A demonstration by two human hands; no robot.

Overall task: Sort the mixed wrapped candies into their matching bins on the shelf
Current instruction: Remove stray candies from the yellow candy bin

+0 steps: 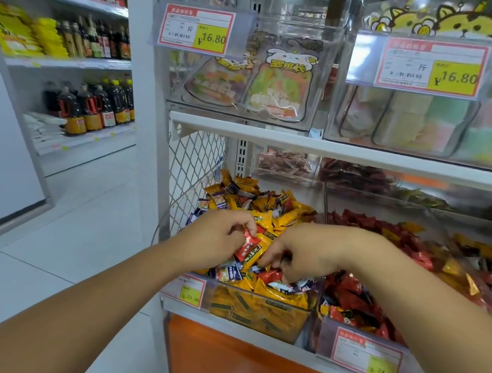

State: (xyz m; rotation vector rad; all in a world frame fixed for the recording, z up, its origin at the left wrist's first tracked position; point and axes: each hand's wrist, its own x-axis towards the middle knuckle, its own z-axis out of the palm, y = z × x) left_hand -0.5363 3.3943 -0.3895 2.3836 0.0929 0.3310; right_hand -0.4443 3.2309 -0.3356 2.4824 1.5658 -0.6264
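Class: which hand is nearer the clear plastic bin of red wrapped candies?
Right. The right hand reaches into the neighbouring bin of yellow wrapped candies, close beside the clear plastic bin of red wrapped candies; the left hand, holding a red wrapped candy, is farther left.

White metal shelving unit [153, 120], two boards in view. The upper white shelf board [330, 150] bears two clear plastic bins side by side. The left upper bin [315, 74] holds cartoon-printed pouches and the right upper bin [359, 115] holds pastel blocks. Each has a red-and-yellow price tag [196, 29] on its front.

The lower white shelf board [242, 333] bears a front row of clear plastic bins. The leftmost front bin [258, 311], heaped with mostly yellow-wrapped candies, stands just beside a second front bin [344, 306] of mostly red-wrapped candies. Rear clear bins [287, 167] stand behind them, their contents blurred.

A white diamond-mesh side panel [193, 164] closes the unit's left side. An orange panel [239, 368] lies beneath the lower board.
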